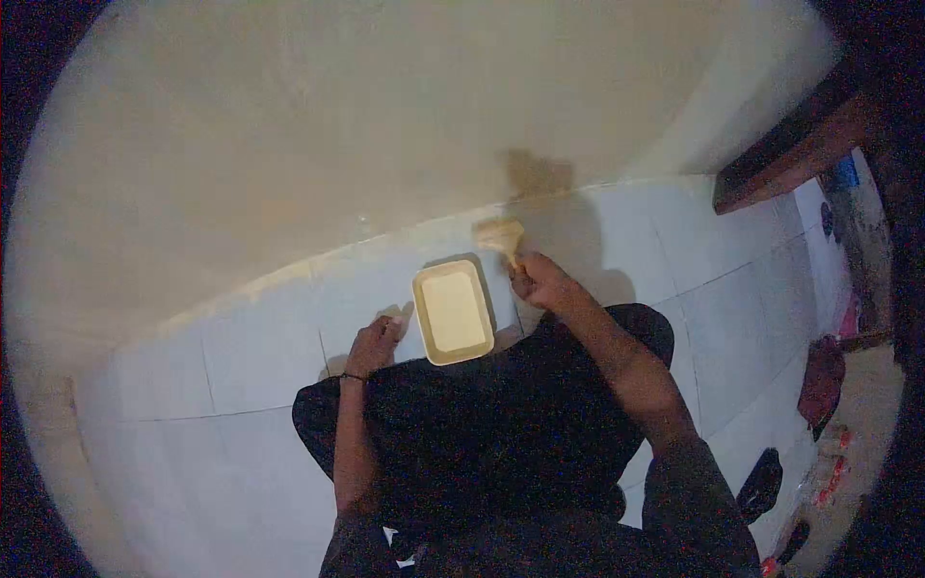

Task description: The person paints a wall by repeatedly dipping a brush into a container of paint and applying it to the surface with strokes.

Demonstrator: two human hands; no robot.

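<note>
- Right hand grips brush, far right of tray; if wet, could drip on floor
- Left hand left of tray; cannot tell whether fingers grip

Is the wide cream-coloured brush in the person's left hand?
No, the right hand holds that brush, while the left hand is on the opposite side of the pale-yellow rectangular tray.

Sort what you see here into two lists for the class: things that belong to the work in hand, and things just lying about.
Work in hand:
brush, held in the right hand
pale yellow tub, between that hand and the left hand

Apparently just lying about, at the right:
dark red item, too unclear to name
black item, likewise unclear
</note>
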